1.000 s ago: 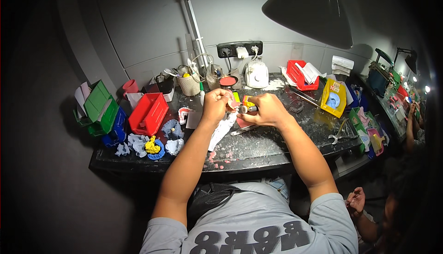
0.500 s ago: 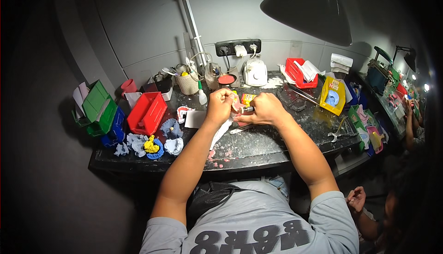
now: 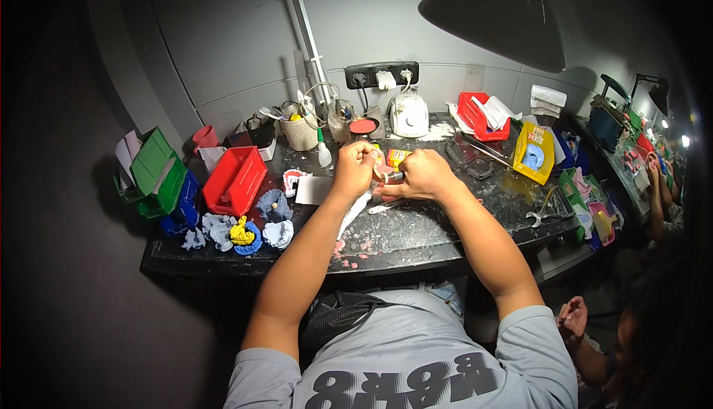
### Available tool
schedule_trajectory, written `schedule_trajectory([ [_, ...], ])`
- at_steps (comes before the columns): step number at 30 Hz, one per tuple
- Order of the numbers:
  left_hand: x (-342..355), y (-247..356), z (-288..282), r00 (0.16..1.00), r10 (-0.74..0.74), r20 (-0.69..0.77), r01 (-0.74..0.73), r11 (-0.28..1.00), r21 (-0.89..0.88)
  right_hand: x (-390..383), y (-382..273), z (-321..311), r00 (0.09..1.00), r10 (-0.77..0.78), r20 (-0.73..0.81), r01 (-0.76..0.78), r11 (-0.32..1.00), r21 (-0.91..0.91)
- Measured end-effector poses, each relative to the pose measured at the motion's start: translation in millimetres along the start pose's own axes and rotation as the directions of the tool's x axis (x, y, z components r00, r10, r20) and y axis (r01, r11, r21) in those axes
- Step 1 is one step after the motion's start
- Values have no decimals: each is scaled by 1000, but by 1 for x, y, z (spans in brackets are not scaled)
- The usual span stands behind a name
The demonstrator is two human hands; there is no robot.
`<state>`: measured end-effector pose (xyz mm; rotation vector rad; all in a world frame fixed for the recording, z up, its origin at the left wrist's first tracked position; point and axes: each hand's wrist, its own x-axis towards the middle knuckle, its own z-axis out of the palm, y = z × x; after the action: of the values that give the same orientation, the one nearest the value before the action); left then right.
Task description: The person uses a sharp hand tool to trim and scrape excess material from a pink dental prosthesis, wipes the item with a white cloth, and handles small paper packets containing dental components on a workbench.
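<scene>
My left hand (image 3: 355, 165), fingers pinched, holds a small pink piece (image 3: 379, 164) at the middle of the bench. Beside it my right hand (image 3: 427, 175) is closed on a small metal cylindrical tool (image 3: 392, 177), pointed toward the pink piece; the exact contact is too small to tell. Under the hands lies crumpled white tissue (image 3: 356, 208), with a thin silver instrument (image 3: 385, 206) to its right. Behind them are a yellow-red packet (image 3: 397, 157) and a dark dish with pink material (image 3: 362, 125). To the left lie a pink-and-white denture (image 3: 292, 181) and a white card (image 3: 313, 191).
Red (image 3: 234, 179), green (image 3: 160, 171) and yellow bins (image 3: 533, 156) flank the work area, with several plaster pieces (image 3: 217, 231) front left. A wrench (image 3: 538, 216) lies right. A lamp (image 3: 490, 15) hangs overhead. Other people's hands (image 3: 572, 316) show at the right.
Both my hands have shifted slightly back toward the wall and turned the held piece a little, still gripping. The view has shifted slightly, moving the bench's contents a little in the picture.
</scene>
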<state>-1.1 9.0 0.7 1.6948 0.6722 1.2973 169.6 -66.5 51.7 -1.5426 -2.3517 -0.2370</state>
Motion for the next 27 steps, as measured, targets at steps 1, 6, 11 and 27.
schedule_trajectory([
  [1, 0, 0, -1, 1000, -14, -3, 14, 1000, -7, -1, 1, -1, 1000, 25, -1, -25, 1000, 4],
  [6, 0, -1, 1, 999, -41, 12, 42, 998, -55, 1, 5, 5, 999, 32, 37, -31, 999, -11],
  [11, -2, 7, 4, 999, -37, -10, 37, 999, -8, 0, 4, -1, 996, 72, 54, -71, 997, -19],
  [27, -3, 10, 5, 999, -35, 1, 35, 999, -11, -1, 8, 2, 999, 50, -1, -50, 999, -19],
])
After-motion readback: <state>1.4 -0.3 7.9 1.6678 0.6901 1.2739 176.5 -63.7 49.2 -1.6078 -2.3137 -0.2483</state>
